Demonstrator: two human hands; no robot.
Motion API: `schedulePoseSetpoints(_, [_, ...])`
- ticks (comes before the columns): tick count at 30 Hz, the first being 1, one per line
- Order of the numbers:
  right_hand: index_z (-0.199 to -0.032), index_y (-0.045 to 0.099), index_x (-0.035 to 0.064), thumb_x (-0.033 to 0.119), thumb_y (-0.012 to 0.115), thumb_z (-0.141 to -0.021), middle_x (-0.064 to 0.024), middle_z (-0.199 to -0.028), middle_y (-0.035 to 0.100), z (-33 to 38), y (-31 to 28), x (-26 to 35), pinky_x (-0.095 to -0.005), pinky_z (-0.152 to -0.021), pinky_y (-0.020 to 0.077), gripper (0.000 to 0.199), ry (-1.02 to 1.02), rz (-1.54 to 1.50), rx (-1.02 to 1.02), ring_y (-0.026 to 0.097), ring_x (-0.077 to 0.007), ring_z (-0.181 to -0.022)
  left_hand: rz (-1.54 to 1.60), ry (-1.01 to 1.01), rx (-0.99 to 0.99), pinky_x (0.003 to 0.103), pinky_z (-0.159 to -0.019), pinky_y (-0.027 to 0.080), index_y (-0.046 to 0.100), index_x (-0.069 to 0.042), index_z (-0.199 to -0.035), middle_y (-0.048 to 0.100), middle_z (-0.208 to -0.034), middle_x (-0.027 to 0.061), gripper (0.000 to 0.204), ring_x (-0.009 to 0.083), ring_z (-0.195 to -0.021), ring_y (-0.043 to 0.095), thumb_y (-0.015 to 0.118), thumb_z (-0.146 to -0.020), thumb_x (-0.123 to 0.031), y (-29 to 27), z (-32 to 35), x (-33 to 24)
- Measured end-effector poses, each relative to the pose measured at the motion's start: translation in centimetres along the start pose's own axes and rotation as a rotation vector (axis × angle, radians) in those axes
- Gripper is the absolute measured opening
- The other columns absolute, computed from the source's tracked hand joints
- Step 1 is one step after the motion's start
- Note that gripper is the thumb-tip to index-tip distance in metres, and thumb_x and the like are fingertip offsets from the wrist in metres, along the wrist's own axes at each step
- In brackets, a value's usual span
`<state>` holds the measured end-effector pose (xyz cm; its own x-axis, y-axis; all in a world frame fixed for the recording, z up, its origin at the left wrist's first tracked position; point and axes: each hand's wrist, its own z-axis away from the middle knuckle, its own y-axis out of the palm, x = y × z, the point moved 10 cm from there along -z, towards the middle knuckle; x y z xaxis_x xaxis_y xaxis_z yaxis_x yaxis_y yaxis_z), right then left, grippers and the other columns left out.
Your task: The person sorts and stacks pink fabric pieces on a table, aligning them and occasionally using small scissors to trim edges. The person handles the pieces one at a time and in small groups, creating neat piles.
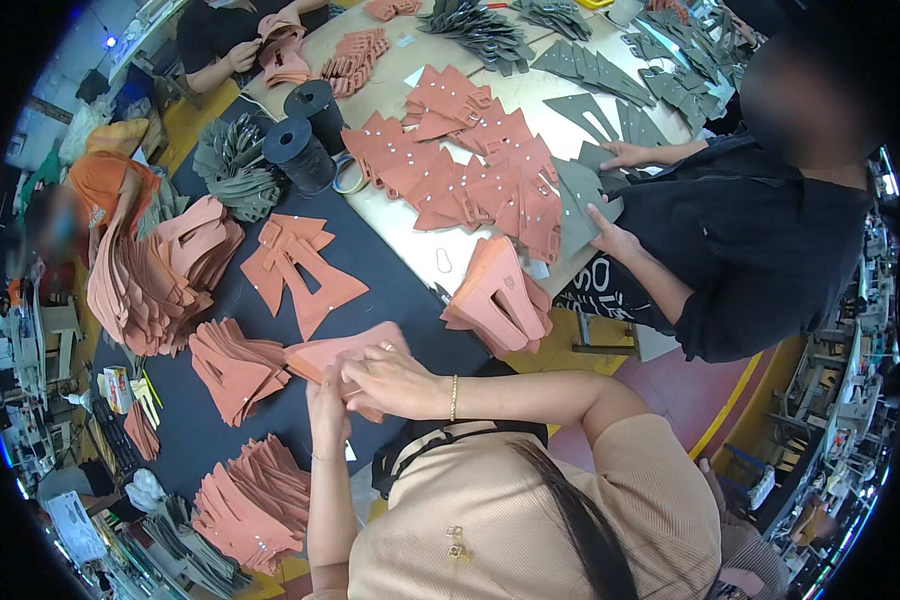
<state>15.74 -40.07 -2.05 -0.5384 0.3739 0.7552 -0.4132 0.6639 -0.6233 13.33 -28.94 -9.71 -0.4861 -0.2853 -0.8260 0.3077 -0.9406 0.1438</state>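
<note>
My left hand and my right hand, with a gold bracelet at its wrist, are both closed on a salmon-coloured cut fabric piece. It lies over the near edge of the black table top. A stack of like pieces sits just left of my hands. A single forked piece lies flat farther out. Another thick pile hangs at the table's right corner.
Two black thread spools stand by the pale table, which is covered in salmon and grey-green pieces. On the right a person in black handles a grey-green piece. Other people work at the far left and top. More stacks lie near me.
</note>
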Motion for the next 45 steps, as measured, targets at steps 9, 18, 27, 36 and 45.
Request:
schedulePoseSetpoints(9, [-0.078, 0.062, 0.0193, 0.024, 0.056, -0.079, -0.0006, -0.089, 0.056, 1.1, 1.9, 4.1, -0.0459, -0.090, 0.0385, 0.007, -0.437, 0.348, 0.186, 0.054, -0.0192, -0.097, 0.291, -0.215, -0.078, 0.038, -0.091, 0.052, 0.047, 0.004, -0.123, 0.061, -0.115, 0.0144, 0.035, 0.0225, -0.103, 0.062, 0.053, -0.097, -0.019, -7.8, -3.8, 1.0])
schedulePoseSetpoints(18, [-0.081, 0.065, 0.0091, 0.017, 0.063, -0.081, -0.0070, -0.092, 0.055, 0.4, -1.6, -13.8, -0.0421, -0.079, 0.0415, 0.008, 0.293, 0.140, -0.023, 0.052, -0.0255, -0.088, 0.630, 0.002, -0.115, 0.045, -0.097, 0.048, 0.045, 0.001, -0.128, 0.059, -0.121, 0.0167, 0.044, 0.0288, -0.111, 0.059, 0.049, -0.097, -0.030, -10.1, -0.8, -2.8])
schedulePoseSetpoints(27, [-0.078, 0.063, 0.0016, 0.009, 0.069, -0.075, -0.0130, -0.096, 0.052, -0.2, 3.0, -15.8, -0.0405, -0.081, 0.0472, 0.010, 0.435, 0.254, 0.129, 0.056, -0.0313, -0.093, 0.824, -0.046, 0.032, 0.046, -0.106, 0.038, 0.041, 0.001, -0.132, 0.058, -0.118, 0.0204, 0.047, 0.0297, -0.116, 0.054, 0.053, -0.092, -0.021, -4.4, -2.1, -1.5])
schedulePoseSetpoints(36, [-0.109, 0.061, 0.0029, 0.024, 0.073, -0.077, -0.0117, -0.106, 0.057, -4.3, -2.7, -1.6, -0.0395, -0.088, 0.0455, 0.040, 0.016, -0.058, -0.114, 0.055, -0.0304, -0.100, 0.923, -0.033, 0.120, 0.043, -0.105, 0.038, 0.042, -0.001, -0.132, 0.054, -0.126, 0.0165, 0.060, 0.0287, -0.119, 0.050, 0.049, -0.094, -0.048, -0.6, -1.9, -0.7])
schedulePoseSetpoints(45, [-0.106, 0.062, 0.0062, 0.017, 0.074, -0.072, -0.0072, -0.099, 0.060, -5.2, -1.1, 1.8, -0.0375, -0.083, 0.0483, 0.037, -0.027, 0.112, -0.084, 0.057, -0.0271, -0.100, 1.163, -0.155, 0.316, 0.049, -0.100, 0.040, 0.031, -0.001, -0.143, 0.042, -0.140, 0.0189, 0.100, 0.0314, -0.125, 0.046, 0.035, -0.081, -0.080, 0.9, -0.4, -3.1])
